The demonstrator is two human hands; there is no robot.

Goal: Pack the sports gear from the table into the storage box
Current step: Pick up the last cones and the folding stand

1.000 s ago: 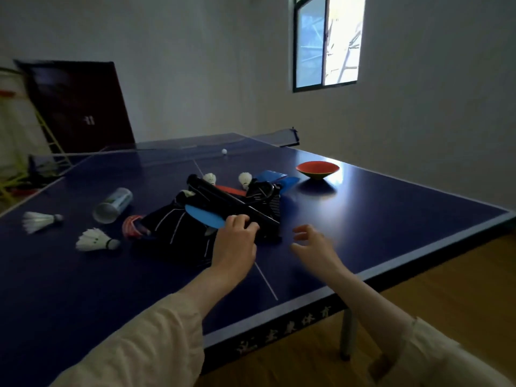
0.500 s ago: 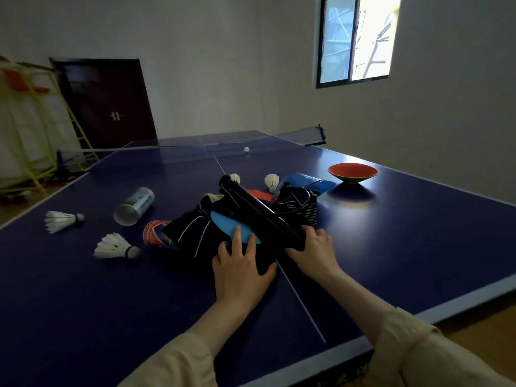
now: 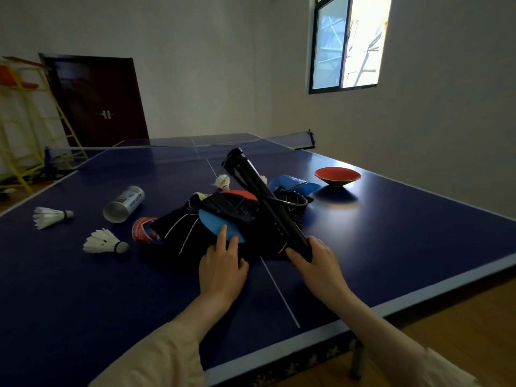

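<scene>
A pile of gear lies mid-table: black cloth with white stripes (image 3: 178, 233), a blue paddle (image 3: 215, 224) and a red paddle (image 3: 240, 194). My right hand (image 3: 315, 263) grips the near end of a long black folded frame (image 3: 262, 196), whose far end tilts up above the pile. My left hand (image 3: 223, 263) rests with straight fingers on the blue paddle and cloth. Two shuttlecocks (image 3: 104, 242) (image 3: 50, 217) lie to the left, and a third shuttlecock (image 3: 223, 181) sits behind the pile. No storage box is in view.
A shuttlecock tube (image 3: 124, 203) lies on its side at left. A red bowl-shaped cone (image 3: 337, 176) stands at right, with blue items (image 3: 293, 184) beside it. A net (image 3: 173, 148) crosses the blue table (image 3: 391, 233). A yellow rack (image 3: 33, 118) and a dark door stand behind.
My right hand reached in, took the near end of the black frame and raised its far end off the pile. My left hand slid onto the blue paddle.
</scene>
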